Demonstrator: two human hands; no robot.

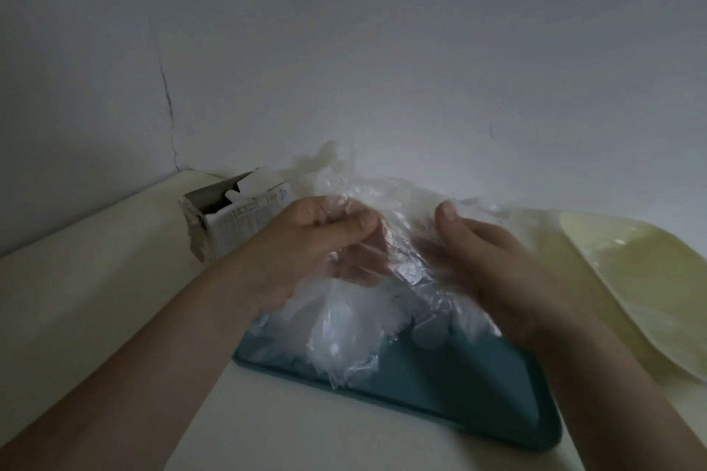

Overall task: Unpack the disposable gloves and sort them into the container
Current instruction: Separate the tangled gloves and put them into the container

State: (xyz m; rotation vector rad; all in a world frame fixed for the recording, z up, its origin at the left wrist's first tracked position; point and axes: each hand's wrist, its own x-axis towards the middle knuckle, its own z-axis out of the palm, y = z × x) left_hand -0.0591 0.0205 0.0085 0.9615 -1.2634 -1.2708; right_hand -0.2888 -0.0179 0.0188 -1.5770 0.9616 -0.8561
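A crumpled clear plastic glove (398,203) is stretched between my two hands above a teal tray (440,394). My left hand (306,241) pinches its left side with fingers closed on the film. My right hand (489,264) grips the right side, thumb up, partly blurred. More clear gloves (344,336) lie in a loose heap on the tray's far half, below my hands. An opened cardboard glove box (229,218) stands upright to the left of my left hand, near the wall.
A pale yellow tray (642,279) lies at the right, against the teal tray's far right side. The white wall (344,50) rises right behind the box. The pale tabletop (95,298) stretches to the left and front.
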